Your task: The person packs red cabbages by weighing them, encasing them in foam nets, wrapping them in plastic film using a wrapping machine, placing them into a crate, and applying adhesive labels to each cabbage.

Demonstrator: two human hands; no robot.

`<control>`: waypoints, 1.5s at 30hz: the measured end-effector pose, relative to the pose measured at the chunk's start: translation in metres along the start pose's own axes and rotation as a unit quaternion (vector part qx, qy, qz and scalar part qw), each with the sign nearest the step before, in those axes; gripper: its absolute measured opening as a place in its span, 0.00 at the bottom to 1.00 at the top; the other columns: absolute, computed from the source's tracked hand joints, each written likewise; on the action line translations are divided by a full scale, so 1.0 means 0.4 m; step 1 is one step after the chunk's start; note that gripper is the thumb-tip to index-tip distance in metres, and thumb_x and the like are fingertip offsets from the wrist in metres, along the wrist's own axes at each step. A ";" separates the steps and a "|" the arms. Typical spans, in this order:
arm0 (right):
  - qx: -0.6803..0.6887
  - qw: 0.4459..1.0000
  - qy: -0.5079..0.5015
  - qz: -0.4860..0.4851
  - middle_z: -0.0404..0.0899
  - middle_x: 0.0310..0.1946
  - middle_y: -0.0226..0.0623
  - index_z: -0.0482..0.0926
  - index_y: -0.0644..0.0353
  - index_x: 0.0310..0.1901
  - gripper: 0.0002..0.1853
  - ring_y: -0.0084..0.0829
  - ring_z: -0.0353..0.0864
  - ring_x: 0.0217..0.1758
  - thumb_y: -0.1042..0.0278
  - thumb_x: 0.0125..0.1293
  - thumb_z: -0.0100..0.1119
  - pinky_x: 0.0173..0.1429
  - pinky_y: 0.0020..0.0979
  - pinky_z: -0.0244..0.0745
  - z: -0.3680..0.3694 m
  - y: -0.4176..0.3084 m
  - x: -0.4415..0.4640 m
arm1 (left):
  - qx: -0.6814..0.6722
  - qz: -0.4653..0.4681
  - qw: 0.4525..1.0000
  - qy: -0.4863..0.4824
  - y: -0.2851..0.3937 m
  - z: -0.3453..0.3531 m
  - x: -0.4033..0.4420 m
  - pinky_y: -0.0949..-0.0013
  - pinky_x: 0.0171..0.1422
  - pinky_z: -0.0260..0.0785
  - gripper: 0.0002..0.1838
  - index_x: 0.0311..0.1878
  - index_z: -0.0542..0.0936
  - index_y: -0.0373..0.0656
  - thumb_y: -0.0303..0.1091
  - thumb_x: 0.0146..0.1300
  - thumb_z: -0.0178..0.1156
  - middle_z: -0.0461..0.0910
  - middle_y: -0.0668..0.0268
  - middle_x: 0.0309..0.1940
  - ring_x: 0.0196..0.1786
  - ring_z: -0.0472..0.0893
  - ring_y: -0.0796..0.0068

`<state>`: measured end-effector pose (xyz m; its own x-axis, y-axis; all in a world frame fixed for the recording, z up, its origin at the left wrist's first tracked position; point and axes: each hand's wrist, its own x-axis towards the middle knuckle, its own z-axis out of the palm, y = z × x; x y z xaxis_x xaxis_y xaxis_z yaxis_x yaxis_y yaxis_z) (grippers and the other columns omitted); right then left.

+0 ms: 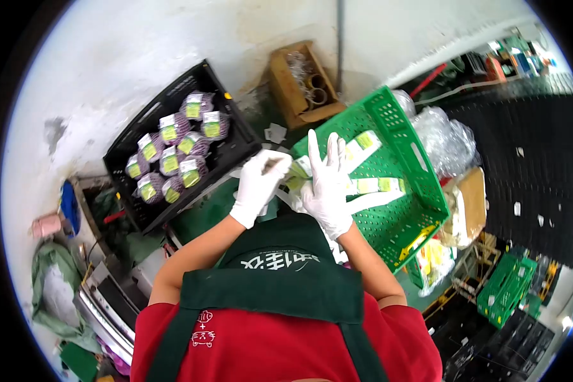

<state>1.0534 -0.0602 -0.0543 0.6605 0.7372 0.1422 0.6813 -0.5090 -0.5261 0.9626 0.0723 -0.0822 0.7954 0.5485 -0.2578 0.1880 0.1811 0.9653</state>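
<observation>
My left hand (256, 184), in a white glove, has its fingers bent together in a pinch at the near left corner of the green crate (398, 248). At its fingertips is a green-and-white label (300, 167); the exact grip is partly hidden. My right hand (328, 191), also gloved in white, is over the crate's left side with its fingers stretched out and spread. Beneath and beside it lie strips of white-and-green labels (365, 148) inside the crate. To the left, a black crate (184, 213) holds several purple netted bundles (170, 160) with similar labels.
An open cardboard box (290, 95) with tape rolls stands against the wall. Clear plastic bags (442, 143) and a carton (474, 200) lie right of the green crate. Another green crate (506, 286) is farther right. Machinery with metal edges (105, 312) is at the lower left.
</observation>
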 end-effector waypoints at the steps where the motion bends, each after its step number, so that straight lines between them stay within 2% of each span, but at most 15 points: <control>1: -0.052 0.999 -0.007 -0.003 0.53 0.69 0.63 0.54 0.49 0.74 0.44 0.63 0.50 0.73 0.75 0.50 0.53 0.74 0.58 0.43 0.011 -0.030 0.014 | 0.036 0.033 0.999 -0.011 0.035 -0.018 -0.020 0.76 0.41 0.71 0.09 0.43 0.81 0.38 0.31 0.63 0.63 0.82 0.67 0.33 0.34 0.78 0.82; 7: -0.111 0.988 0.005 -0.108 0.54 0.71 0.52 0.55 0.46 0.74 0.42 0.56 0.49 0.75 0.70 0.55 0.56 0.72 0.61 0.45 0.085 -0.180 0.057 | 0.111 0.085 0.990 0.028 0.055 -0.127 -0.086 0.70 0.39 0.71 0.09 0.41 0.81 0.38 0.31 0.60 0.64 0.82 0.63 0.31 0.33 0.80 0.73; 13: -0.165 0.978 0.012 -0.126 0.52 0.72 0.51 0.60 0.34 0.71 0.36 0.60 0.51 0.74 0.63 0.59 0.54 0.71 0.62 0.48 0.134 -0.266 0.053 | 0.361 0.339 0.866 0.068 0.062 -0.214 -0.143 0.59 0.35 0.64 0.04 0.30 0.74 0.45 0.29 0.57 0.60 0.74 0.64 0.24 0.27 0.74 0.58; 16: -0.157 0.975 0.008 -0.154 0.53 0.72 0.51 0.61 0.33 0.70 0.35 0.60 0.51 0.74 0.63 0.58 0.54 0.71 0.62 0.48 0.155 -0.295 0.046 | 0.346 0.290 0.891 0.037 0.059 -0.260 -0.174 0.61 0.37 0.67 0.03 0.31 0.75 0.45 0.29 0.58 0.61 0.76 0.64 0.25 0.30 0.76 0.60; 17: -0.195 0.968 0.001 -0.157 0.54 0.72 0.50 0.61 0.40 0.71 0.35 0.56 0.50 0.75 0.63 0.59 0.54 0.72 0.62 0.46 0.160 -0.300 0.048 | 0.253 0.201 0.946 0.027 0.057 -0.272 -0.173 0.63 0.41 0.69 0.02 0.34 0.77 0.46 0.30 0.59 0.60 0.78 0.65 0.26 0.33 0.79 0.63; 18: -0.197 0.968 0.003 -0.158 0.54 0.72 0.50 0.61 0.40 0.71 0.35 0.56 0.50 0.75 0.63 0.59 0.54 0.72 0.62 0.46 0.166 -0.306 0.051 | 0.284 0.183 0.937 0.085 0.057 -0.280 -0.174 0.65 0.44 0.71 0.05 0.39 0.79 0.47 0.32 0.59 0.62 0.80 0.64 0.30 0.36 0.81 0.64; 20: -0.222 0.963 -0.002 -0.155 0.53 0.73 0.48 0.61 0.48 0.71 0.34 0.53 0.49 0.76 0.60 0.60 0.53 0.73 0.61 0.42 0.180 -0.321 0.062 | 0.274 0.309 0.884 0.217 0.089 -0.266 -0.177 0.60 0.39 0.67 0.09 0.39 0.79 0.49 0.41 0.58 0.63 0.77 0.65 0.30 0.34 0.77 0.62; 22: -0.212 0.960 0.015 -0.183 0.50 0.74 0.45 0.59 0.50 0.71 0.34 0.51 0.48 0.77 0.53 0.63 0.49 0.74 0.60 0.40 0.214 -0.323 0.056 | 0.394 0.331 0.833 0.204 0.110 -0.261 -0.185 0.60 0.41 0.66 0.12 0.39 0.79 0.51 0.42 0.53 0.66 0.76 0.66 0.34 0.38 0.76 0.62; 30: -0.282 0.936 -0.054 -0.205 0.48 0.76 0.40 0.57 0.46 0.72 0.33 0.50 0.43 0.78 0.56 0.65 0.46 0.74 0.60 0.37 0.301 -0.376 0.017 | 0.390 0.232 0.866 0.208 -0.002 -0.305 -0.186 0.56 0.38 0.64 0.05 0.30 0.75 0.48 0.34 0.55 0.62 0.74 0.61 0.28 0.34 0.75 0.57; 34: -0.274 0.930 -0.036 -0.242 0.48 0.75 0.44 0.55 0.32 0.73 0.33 0.54 0.47 0.76 0.52 0.64 0.47 0.70 0.61 0.50 0.324 -0.401 -0.031 | 0.486 0.171 0.848 0.124 -0.012 -0.296 -0.261 0.57 0.40 0.66 0.08 0.38 0.75 0.49 0.38 0.57 0.60 0.75 0.58 0.30 0.34 0.75 0.57; 36: -0.239 0.928 -0.019 -0.286 0.63 0.66 0.47 0.65 0.40 0.67 0.27 0.48 0.63 0.68 0.54 0.66 0.48 0.64 0.53 0.64 0.372 -0.372 -0.051 | 0.521 0.187 0.821 0.141 -0.010 -0.330 -0.257 0.58 0.39 0.68 0.08 0.38 0.76 0.49 0.39 0.58 0.59 0.76 0.59 0.29 0.34 0.77 0.58; 38: -0.084 0.959 -0.179 -0.202 0.74 0.50 0.44 0.74 0.49 0.51 0.15 0.41 0.74 0.54 0.58 0.64 0.51 0.53 0.42 0.72 0.470 -0.298 -0.037 | 0.423 0.178 0.883 0.098 -0.071 -0.392 -0.202 0.58 0.39 0.70 0.08 0.36 0.77 0.46 0.39 0.58 0.58 0.77 0.61 0.27 0.34 0.79 0.60; 40: -0.147 0.922 -0.299 -0.196 0.81 0.36 0.40 0.79 0.55 0.36 0.07 0.37 0.81 0.41 0.63 0.62 0.54 0.41 0.36 0.77 0.435 -0.333 0.020 | 0.238 0.111 0.948 0.180 -0.088 -0.446 -0.173 0.62 0.44 0.73 0.06 0.37 0.79 0.44 0.34 0.60 0.60 0.81 0.62 0.33 0.39 0.82 0.60; 42: -0.150 0.921 -0.170 -0.316 0.80 0.34 0.35 0.79 0.55 0.34 0.06 0.40 0.80 0.41 0.64 0.61 0.57 0.39 0.39 0.77 0.487 -0.262 0.100 | 0.298 0.161 0.903 0.266 -0.170 -0.521 -0.119 0.62 0.43 0.73 0.06 0.40 0.80 0.48 0.36 0.60 0.60 0.81 0.62 0.33 0.38 0.81 0.59; 45: -0.043 0.964 -0.090 -0.247 0.79 0.37 0.37 0.79 0.56 0.35 0.05 0.41 0.79 0.43 0.66 0.60 0.59 0.44 0.40 0.77 0.576 -0.213 0.272 | 0.450 0.114 0.863 0.199 -0.297 -0.659 -0.045 0.58 0.52 0.70 0.15 0.48 0.78 0.51 0.38 0.57 0.62 0.79 0.61 0.47 0.49 0.78 0.58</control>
<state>0.9947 0.1656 -0.1871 0.1888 0.9604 0.2049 0.9272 -0.1056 -0.3594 0.7740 0.2562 -0.2028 0.6430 0.7560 0.1228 0.5664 -0.5773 0.5881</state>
